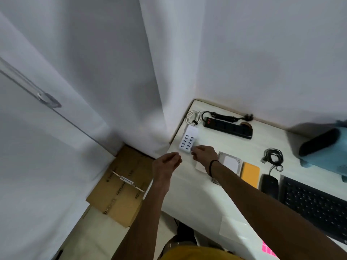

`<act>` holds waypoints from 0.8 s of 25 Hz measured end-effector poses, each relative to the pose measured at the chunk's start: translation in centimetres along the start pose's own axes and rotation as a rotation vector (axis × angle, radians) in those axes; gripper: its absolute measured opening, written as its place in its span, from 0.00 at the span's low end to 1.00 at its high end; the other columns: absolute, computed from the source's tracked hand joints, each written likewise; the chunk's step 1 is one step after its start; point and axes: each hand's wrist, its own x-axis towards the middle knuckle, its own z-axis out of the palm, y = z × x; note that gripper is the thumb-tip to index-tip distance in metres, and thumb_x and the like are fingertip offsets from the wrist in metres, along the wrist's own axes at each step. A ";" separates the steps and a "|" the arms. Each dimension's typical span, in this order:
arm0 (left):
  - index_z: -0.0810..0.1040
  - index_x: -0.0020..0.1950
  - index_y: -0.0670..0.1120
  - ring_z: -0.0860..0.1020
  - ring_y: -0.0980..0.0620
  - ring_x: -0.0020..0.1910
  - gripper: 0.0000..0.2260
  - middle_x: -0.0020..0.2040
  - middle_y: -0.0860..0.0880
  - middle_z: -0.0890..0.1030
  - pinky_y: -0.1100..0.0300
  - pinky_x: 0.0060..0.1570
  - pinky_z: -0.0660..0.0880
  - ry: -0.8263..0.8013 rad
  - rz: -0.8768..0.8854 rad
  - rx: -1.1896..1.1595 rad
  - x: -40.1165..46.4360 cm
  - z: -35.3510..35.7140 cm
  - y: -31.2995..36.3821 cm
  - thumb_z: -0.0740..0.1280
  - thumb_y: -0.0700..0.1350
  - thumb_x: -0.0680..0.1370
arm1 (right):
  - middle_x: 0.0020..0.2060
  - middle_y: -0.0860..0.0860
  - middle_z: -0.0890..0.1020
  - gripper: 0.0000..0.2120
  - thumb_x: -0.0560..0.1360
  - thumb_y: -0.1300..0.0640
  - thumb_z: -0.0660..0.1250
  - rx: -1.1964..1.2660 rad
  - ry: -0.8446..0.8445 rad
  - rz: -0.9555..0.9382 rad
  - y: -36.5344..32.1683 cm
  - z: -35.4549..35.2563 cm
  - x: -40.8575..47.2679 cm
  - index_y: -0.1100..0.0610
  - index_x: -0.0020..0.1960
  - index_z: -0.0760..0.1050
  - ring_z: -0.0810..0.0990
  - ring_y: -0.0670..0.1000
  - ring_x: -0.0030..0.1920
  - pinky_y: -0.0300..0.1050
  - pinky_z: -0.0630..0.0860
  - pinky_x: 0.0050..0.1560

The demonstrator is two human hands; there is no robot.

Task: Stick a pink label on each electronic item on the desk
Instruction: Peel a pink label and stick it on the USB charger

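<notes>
A white multi-port USB charger [189,138] lies near the desk's left edge, its coiled white cable behind it. My right hand [203,154] reaches to its near end, fingertips pinched together at the charger's corner; whether a label is between them cannot be told. My left hand [166,163] hovers just left of the desk edge, fingers loosely curled, holding nothing. A sheet of pink labels [268,249] shows at the bottom right, partly hidden by my right arm. A black power strip [228,126], a yellow flat device [250,174], a black mouse [269,185] and a black keyboard [313,205] also lie on the white desk [193,196].
A white flat item [230,163] sits under my right wrist. A coiled black cable [273,158] and a blue appliance [326,147] stand to the right. White curtains hang behind and left. A cardboard box [120,186] lies on the floor left of the desk.
</notes>
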 end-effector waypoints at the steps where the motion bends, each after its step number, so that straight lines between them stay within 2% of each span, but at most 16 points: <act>1: 0.86 0.51 0.40 0.86 0.43 0.48 0.06 0.47 0.40 0.87 0.53 0.55 0.82 0.029 -0.004 -0.008 0.8 -0.8 0.4 0.74 0.34 0.75 | 0.52 0.54 0.85 0.12 0.74 0.50 0.70 -0.157 0.073 -0.029 -0.8 1.4 1.6 0.56 0.52 0.84 0.83 0.54 0.53 0.50 0.77 0.62; 3: 0.86 0.51 0.40 0.87 0.44 0.48 0.05 0.46 0.42 0.88 0.53 0.55 0.83 0.065 -0.002 0.035 1.5 -2.0 0.9 0.75 0.35 0.75 | 0.61 0.56 0.81 0.21 0.74 0.48 0.69 -0.398 0.158 -0.070 -2.1 3.6 4.2 0.58 0.63 0.77 0.76 0.57 0.64 0.49 0.71 0.67; 5: 0.87 0.50 0.41 0.87 0.45 0.47 0.05 0.44 0.43 0.88 0.53 0.54 0.83 0.100 0.005 0.095 2.2 -3.3 1.3 0.76 0.37 0.75 | 0.66 0.60 0.71 0.30 0.74 0.47 0.70 -0.537 0.172 -0.045 -3.3 5.6 6.5 0.60 0.71 0.66 0.72 0.63 0.66 0.52 0.69 0.66; 8: 0.87 0.48 0.42 0.87 0.46 0.46 0.04 0.42 0.44 0.88 0.53 0.53 0.83 0.163 -0.033 0.143 3.1 -4.7 1.6 0.77 0.40 0.74 | 0.69 0.61 0.61 0.38 0.73 0.47 0.71 -0.651 0.219 0.063 -4.4 7.4 9.0 0.59 0.74 0.55 0.68 0.68 0.66 0.56 0.71 0.62; 11: 0.87 0.44 0.46 0.87 0.48 0.44 0.04 0.40 0.47 0.88 0.56 0.48 0.84 0.236 -0.049 0.200 3.5 -5.7 1.9 0.78 0.38 0.73 | 0.71 0.61 0.60 0.47 0.71 0.46 0.74 -0.660 0.233 0.163 -4.2 7.9 10.8 0.58 0.77 0.48 0.71 0.67 0.65 0.55 0.72 0.61; 13: 0.87 0.44 0.47 0.87 0.49 0.45 0.05 0.40 0.49 0.88 0.58 0.47 0.83 0.242 -0.044 0.228 3.8 -6.0 2.1 0.78 0.37 0.73 | 0.70 0.59 0.61 0.49 0.69 0.46 0.76 -0.631 0.231 0.170 -3.7 8.1 11.7 0.57 0.77 0.48 0.73 0.67 0.64 0.56 0.74 0.60; 15: 0.87 0.45 0.45 0.87 0.48 0.47 0.05 0.41 0.47 0.88 0.56 0.49 0.83 0.233 -0.043 0.205 3.9 -5.9 2.4 0.77 0.36 0.73 | 0.68 0.59 0.62 0.47 0.68 0.49 0.78 -0.624 0.240 0.140 -3.6 7.9 12.2 0.56 0.75 0.51 0.74 0.67 0.64 0.57 0.76 0.59; 17: 0.86 0.47 0.45 0.87 0.46 0.48 0.07 0.43 0.46 0.88 0.53 0.51 0.83 0.227 -0.037 0.171 4.2 -5.7 2.6 0.77 0.35 0.73 | 0.68 0.59 0.63 0.45 0.68 0.52 0.77 -0.579 0.205 0.142 -3.9 7.5 12.5 0.56 0.75 0.53 0.72 0.67 0.65 0.55 0.79 0.54; 19: 0.85 0.50 0.45 0.86 0.45 0.49 0.09 0.45 0.43 0.88 0.51 0.53 0.82 0.217 -0.060 0.125 4.7 -5.0 2.5 0.76 0.34 0.73 | 0.66 0.60 0.67 0.43 0.68 0.53 0.77 -0.401 0.136 0.185 -4.4 6.8 12.6 0.54 0.74 0.55 0.74 0.66 0.63 0.52 0.79 0.44; 20: 0.84 0.52 0.44 0.86 0.44 0.49 0.09 0.47 0.42 0.88 0.52 0.53 0.83 0.205 -0.083 0.078 5.0 -4.5 2.5 0.75 0.33 0.74 | 0.63 0.59 0.70 0.41 0.67 0.54 0.78 -0.245 0.088 0.205 -4.7 6.2 12.4 0.53 0.72 0.58 0.77 0.65 0.59 0.52 0.81 0.41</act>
